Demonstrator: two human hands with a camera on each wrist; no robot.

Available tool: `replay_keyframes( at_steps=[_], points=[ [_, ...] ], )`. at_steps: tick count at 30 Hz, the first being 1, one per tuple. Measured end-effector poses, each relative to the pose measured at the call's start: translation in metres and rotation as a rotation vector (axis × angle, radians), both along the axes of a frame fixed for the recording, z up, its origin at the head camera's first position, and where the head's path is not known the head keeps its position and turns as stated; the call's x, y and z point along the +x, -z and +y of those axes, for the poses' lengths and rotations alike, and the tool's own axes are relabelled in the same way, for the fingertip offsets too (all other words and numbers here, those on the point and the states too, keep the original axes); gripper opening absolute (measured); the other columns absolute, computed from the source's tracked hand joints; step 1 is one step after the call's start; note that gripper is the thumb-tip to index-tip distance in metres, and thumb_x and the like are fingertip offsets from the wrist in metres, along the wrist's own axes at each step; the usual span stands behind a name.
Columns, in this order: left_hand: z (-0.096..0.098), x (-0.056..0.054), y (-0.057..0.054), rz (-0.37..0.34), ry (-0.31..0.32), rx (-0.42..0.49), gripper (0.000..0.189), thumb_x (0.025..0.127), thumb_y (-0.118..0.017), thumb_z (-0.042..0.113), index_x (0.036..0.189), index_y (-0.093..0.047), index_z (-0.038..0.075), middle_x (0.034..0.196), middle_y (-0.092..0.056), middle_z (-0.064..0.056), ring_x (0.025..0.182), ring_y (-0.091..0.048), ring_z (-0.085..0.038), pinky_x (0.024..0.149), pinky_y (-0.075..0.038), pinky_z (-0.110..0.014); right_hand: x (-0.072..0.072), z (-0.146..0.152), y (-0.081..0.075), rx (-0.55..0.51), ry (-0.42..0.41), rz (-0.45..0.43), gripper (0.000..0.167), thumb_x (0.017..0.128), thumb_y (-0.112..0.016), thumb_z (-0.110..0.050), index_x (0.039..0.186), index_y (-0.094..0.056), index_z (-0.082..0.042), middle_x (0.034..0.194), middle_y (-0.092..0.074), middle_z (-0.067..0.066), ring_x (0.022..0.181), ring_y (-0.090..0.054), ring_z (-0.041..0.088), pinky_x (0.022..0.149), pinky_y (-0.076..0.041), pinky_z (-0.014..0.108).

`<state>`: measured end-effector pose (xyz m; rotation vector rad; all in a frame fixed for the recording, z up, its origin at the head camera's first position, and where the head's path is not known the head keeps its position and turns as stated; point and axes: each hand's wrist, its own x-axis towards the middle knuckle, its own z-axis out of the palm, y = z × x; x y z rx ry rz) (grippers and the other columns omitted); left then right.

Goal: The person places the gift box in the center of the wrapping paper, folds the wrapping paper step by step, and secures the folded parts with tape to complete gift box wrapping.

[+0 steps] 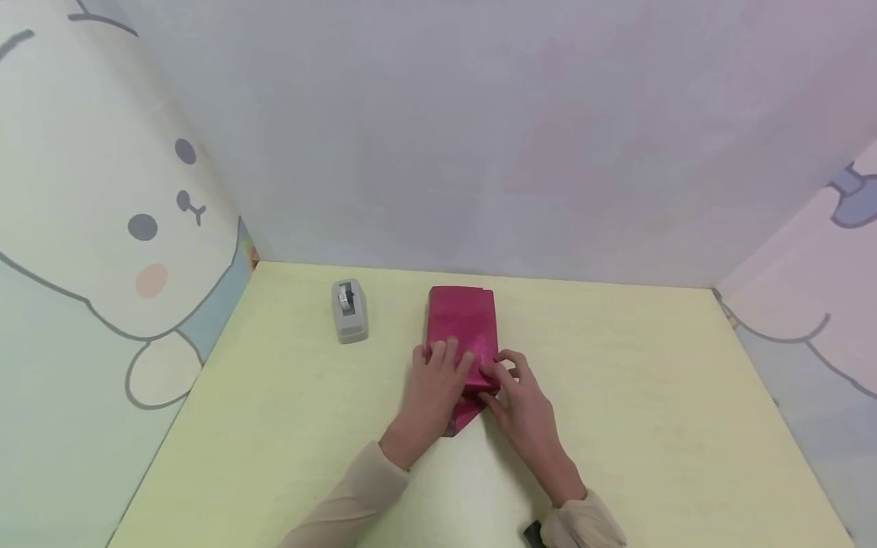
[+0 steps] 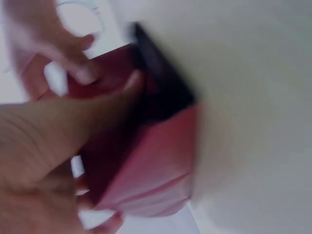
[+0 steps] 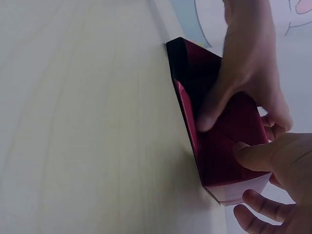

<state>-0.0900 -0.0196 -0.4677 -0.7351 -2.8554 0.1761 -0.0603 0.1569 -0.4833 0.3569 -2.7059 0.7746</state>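
Note:
A box-shaped package (image 1: 462, 316) in shiny magenta wrapping paper lies on the table, its near end toward me. A pointed paper flap (image 1: 468, 413) sticks out from that end; its inner side looks dark in the left wrist view. My left hand (image 1: 432, 392) holds the package from the left, fingers spread over its top. In the right wrist view the left thumb (image 3: 208, 117) presses in at the folded end. My right hand (image 1: 526, 407) grips the near right corner, its fingers at the top edge and its thumb (image 3: 251, 155) against the end face.
A grey tape dispenser (image 1: 352, 323) stands at the back left of the pale yellow table (image 1: 651, 396). Behind the table rises a plain light wall (image 1: 438, 137). Printed cartoon panels flank both sides. A small black object (image 1: 533, 534) shows beside the right sleeve.

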Motion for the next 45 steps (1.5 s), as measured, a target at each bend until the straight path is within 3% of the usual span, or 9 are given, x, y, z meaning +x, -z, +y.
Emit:
replay_keyframes(
  at_steps=[2,5,7,9,13,18,23,39,45],
  points=[
    [-0.009,-0.001,-0.008,-0.107,0.023,0.136,0.074,0.081,-0.085,0.056,0.134,-0.05,0.019,0.133,-0.053,-0.01,0.12,-0.049,-0.026,0.094,-0.05,-0.046,0.0,0.0,0.0,-0.003,-0.002,0.002,0.047,0.077,-0.093,-0.009,0.116,-0.07,-0.024,0.131,-0.054,0.003,0.098,-0.071,0.025,0.057,-0.055,0.026],
    [-0.029,-0.003,-0.021,-0.233,0.048,0.43,0.056,0.089,-0.081,0.046,0.13,-0.057,0.017,0.135,-0.056,-0.008,0.119,-0.053,-0.025,0.092,-0.051,-0.044,0.0,0.0,0.0,-0.013,0.0,0.02,0.046,0.077,-0.093,-0.009,0.114,-0.07,-0.025,0.13,-0.054,0.003,0.096,-0.072,0.024,0.055,-0.052,0.025],
    [-0.043,-0.003,-0.024,-0.206,0.053,0.576,0.036,0.095,-0.078,0.03,0.124,-0.061,0.017,0.13,-0.059,-0.006,0.112,-0.056,-0.023,0.086,-0.051,-0.04,-0.001,0.0,0.0,-0.024,-0.003,0.029,0.046,0.078,-0.092,-0.009,0.115,-0.071,-0.025,0.13,-0.054,0.002,0.095,-0.073,0.023,0.054,-0.051,0.024],
    [-0.056,-0.003,-0.023,-0.132,0.047,0.633,0.028,0.096,-0.076,0.013,0.12,-0.065,0.018,0.126,-0.061,-0.005,0.107,-0.061,-0.023,0.082,-0.053,-0.038,-0.001,0.001,0.0,-0.033,-0.003,0.032,0.047,0.077,-0.092,-0.009,0.115,-0.071,-0.025,0.131,-0.054,0.002,0.094,-0.072,0.022,0.054,-0.049,0.023],
    [-0.076,-0.006,-0.015,-0.043,0.079,0.537,0.048,0.088,-0.081,0.001,0.128,-0.063,0.02,0.13,-0.061,-0.005,0.114,-0.063,-0.023,0.085,-0.054,-0.041,-0.001,0.002,-0.001,-0.046,-0.002,0.02,0.048,0.078,-0.092,-0.008,0.116,-0.07,-0.025,0.132,-0.053,0.002,0.092,-0.071,0.02,0.053,-0.047,0.021],
    [-0.089,-0.013,-0.007,-0.123,0.221,0.392,0.079,0.081,-0.091,0.016,0.148,-0.052,0.021,0.15,-0.054,-0.003,0.141,-0.051,-0.022,0.102,-0.05,-0.046,-0.001,0.0,-0.001,-0.051,-0.003,0.008,0.047,0.079,-0.091,-0.007,0.117,-0.07,-0.025,0.132,-0.052,0.001,0.092,-0.07,0.019,0.053,-0.046,0.02],
    [-0.088,-0.018,-0.007,-0.144,0.312,0.319,0.081,0.084,-0.089,0.03,0.154,-0.048,0.023,0.156,-0.051,0.0,0.147,-0.045,-0.02,0.109,-0.048,-0.047,-0.001,-0.002,0.001,-0.052,-0.012,0.011,0.048,0.079,-0.091,-0.008,0.117,-0.069,-0.026,0.133,-0.052,0.001,0.09,-0.07,0.018,0.053,-0.047,0.02],
    [-0.073,-0.027,-0.009,-0.158,0.309,0.301,0.071,0.08,-0.091,0.034,0.141,-0.055,0.021,0.147,-0.053,-0.002,0.141,-0.045,-0.022,0.111,-0.043,-0.049,0.001,-0.002,0.004,-0.065,-0.003,-0.014,0.047,0.08,-0.09,-0.006,0.118,-0.068,-0.025,0.136,-0.05,0.0,0.09,-0.071,0.017,0.054,-0.047,0.02],
    [-0.069,-0.033,-0.007,-0.206,0.319,0.321,0.071,0.078,-0.093,0.033,0.136,-0.055,0.021,0.145,-0.05,-0.002,0.139,-0.045,-0.021,0.113,-0.041,-0.05,0.002,-0.002,0.004,-0.064,0.006,-0.018,0.046,0.081,-0.09,-0.007,0.117,-0.068,-0.026,0.136,-0.049,-0.001,0.09,-0.07,0.016,0.054,-0.047,0.02]
  ],
)
